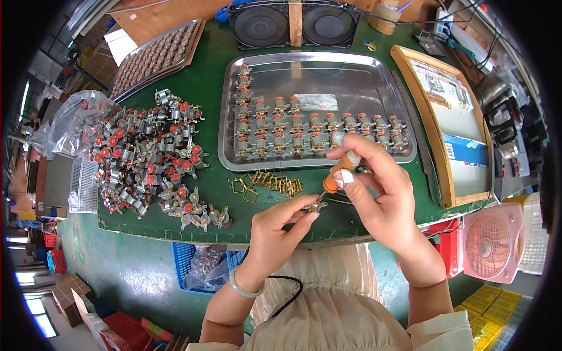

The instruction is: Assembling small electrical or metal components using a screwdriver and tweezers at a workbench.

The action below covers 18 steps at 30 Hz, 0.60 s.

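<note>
My left hand (282,229) pinches a small metal part (317,207) between thumb and fingertips near the table's front edge. My right hand (383,199) is closed round an orange-handled screwdriver (335,179), whose thin shaft slants down so its tip meets the part. White wrapping covers my right thumb tip and a fingertip. Just beyond my left hand lies a small pile of brass-coloured square wire frames (275,182). Behind both hands sits a steel tray (319,58) with rows of small silver motor-like parts (278,124) topped in orange-red.
A big heap of silver and red parts (152,155) covers the table's left, beside a clear plastic bag (79,120). A second loaded tray (155,58) leans at the back left. Two black speakers (295,24) stand behind; a wooden-framed panel (448,126) lies right.
</note>
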{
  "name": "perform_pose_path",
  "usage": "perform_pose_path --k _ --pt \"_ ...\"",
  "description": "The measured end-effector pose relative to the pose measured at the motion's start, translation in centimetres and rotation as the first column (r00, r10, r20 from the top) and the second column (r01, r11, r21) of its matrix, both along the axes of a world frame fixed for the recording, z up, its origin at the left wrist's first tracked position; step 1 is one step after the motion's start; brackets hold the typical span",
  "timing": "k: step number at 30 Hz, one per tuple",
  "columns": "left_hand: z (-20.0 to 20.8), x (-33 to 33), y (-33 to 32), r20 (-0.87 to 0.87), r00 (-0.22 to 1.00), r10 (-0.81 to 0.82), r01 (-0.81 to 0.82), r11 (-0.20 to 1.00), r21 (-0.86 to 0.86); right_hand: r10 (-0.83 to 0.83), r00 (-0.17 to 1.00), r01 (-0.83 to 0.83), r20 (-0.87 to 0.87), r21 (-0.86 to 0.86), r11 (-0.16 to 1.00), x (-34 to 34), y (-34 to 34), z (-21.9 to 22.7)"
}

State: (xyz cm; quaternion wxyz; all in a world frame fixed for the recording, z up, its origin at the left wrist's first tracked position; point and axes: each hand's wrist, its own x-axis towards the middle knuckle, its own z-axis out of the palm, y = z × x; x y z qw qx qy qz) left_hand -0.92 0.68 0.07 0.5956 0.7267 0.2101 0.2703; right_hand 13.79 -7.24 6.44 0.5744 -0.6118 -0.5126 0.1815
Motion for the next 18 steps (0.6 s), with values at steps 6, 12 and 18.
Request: perform_pose_path --k 6,12,18 --pt "0.2 0.0 -0.2 -0.026 0.998 0.053 -0.051 0.996 0.072 -0.072 0.926 0.088 0.372 -0.027 0.996 0.1 0.0 0.1" --pt "-0.1 -0.1 -0.1 -0.021 0.998 0.06 -0.059 0.997 0.055 0.218 0.877 -0.208 -0.429 0.07 0.976 -0.2 0.9 0.5" --pt "0.2 0.4 -0.4 -0.03 0.998 0.059 -0.057 0.997 0.05 -0.112 0.835 0.092 0.539 0.064 0.994 1.3 0.4 -0.6"
